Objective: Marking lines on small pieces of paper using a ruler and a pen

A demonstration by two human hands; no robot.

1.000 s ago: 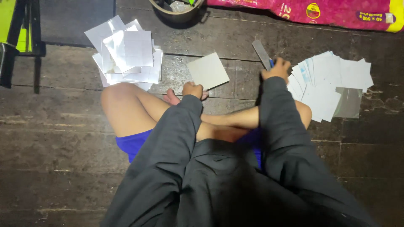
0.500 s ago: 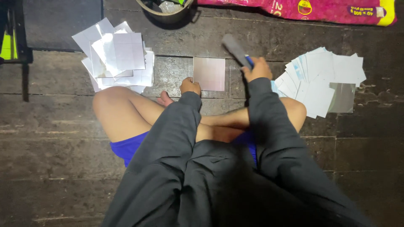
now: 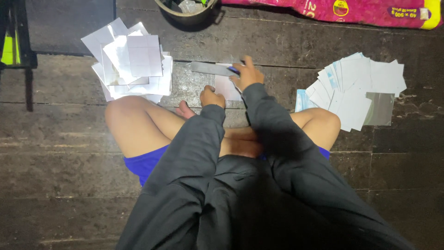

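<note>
Well beyond the right hand [image 3: 248, 75], along the far edge of the floor, a long pink package [image 3: 333, 10] with a yellow end and a round yellow-and-red label is lying flat. Beyond the left hand [image 3: 212, 97], a round dark pot [image 3: 187, 11] is sitting with scraps inside.

Far off to the left of the left hand, a loose pile of pale square sheets [image 3: 132, 62] is resting on the dark wooden floor [image 3: 60, 139]; further left a dark mat [image 3: 69, 25] is lying beside a black frame with a yellow-green strip [image 3: 8, 48]. To the right of the right hand — well apart from it — a second fan of white and bluish sheets [image 3: 358, 88] is spreading out, one greyish sheet at its outer edge.

The person is sitting cross-legged, bare knees out to either side, dark sleeves reaching forward. The right hand is closing its grip on a flat grey blade-like tool [image 3: 210, 68] with a blue handle end, the blade pointing left across the floor. Under that hand a single pale square sheet [image 3: 226, 87] is lying flat (partly covered by the fingers). The left hand is curled into a loose fist at the sheet's near corner; whether it is pinching the sheet or just pressing on it, I cannot tell.
</note>
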